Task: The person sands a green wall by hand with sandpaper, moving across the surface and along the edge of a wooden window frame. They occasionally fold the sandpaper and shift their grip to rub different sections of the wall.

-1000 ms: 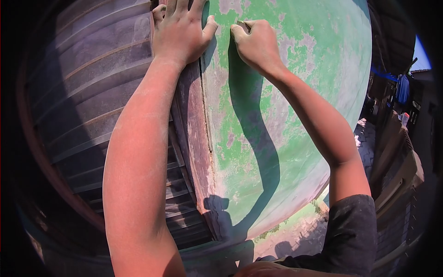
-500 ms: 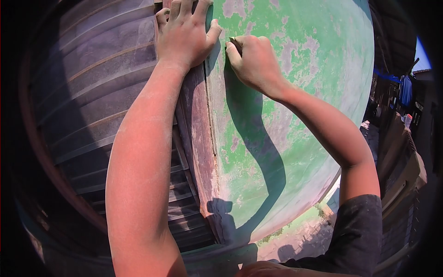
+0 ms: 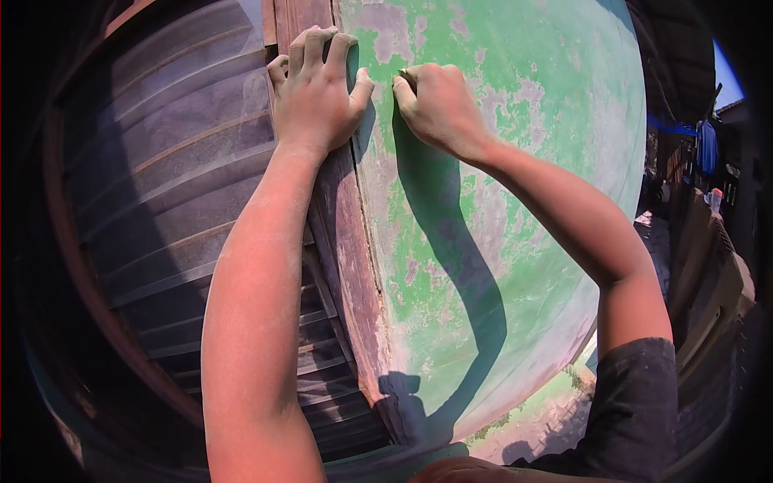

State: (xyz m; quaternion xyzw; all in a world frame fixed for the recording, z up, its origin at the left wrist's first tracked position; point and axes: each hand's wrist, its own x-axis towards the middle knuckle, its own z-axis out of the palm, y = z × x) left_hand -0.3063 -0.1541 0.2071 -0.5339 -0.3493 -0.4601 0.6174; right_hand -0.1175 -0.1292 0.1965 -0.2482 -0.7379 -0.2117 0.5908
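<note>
From my remote seat I see my right hand [image 3: 441,106] pinching a thin piece [image 3: 405,73] at its ten o'clock, against the peeling green wall [image 3: 555,153] — its long axis I cannot tell. My left hand [image 3: 312,105], fingers spread on the wooden frame [image 3: 345,241], sits at nine o'clock — the right is nearer the piece. The frame runs eleven to five.

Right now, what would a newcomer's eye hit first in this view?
Probably the green wall, its paint blotched with pale bare patches, filling the centre and right. Next, the dark arm shadow snaking down it below the curled right hand. Then the left hand, fingers spread over the worn wooden frame, with the dark slatted panel to its left.
</note>
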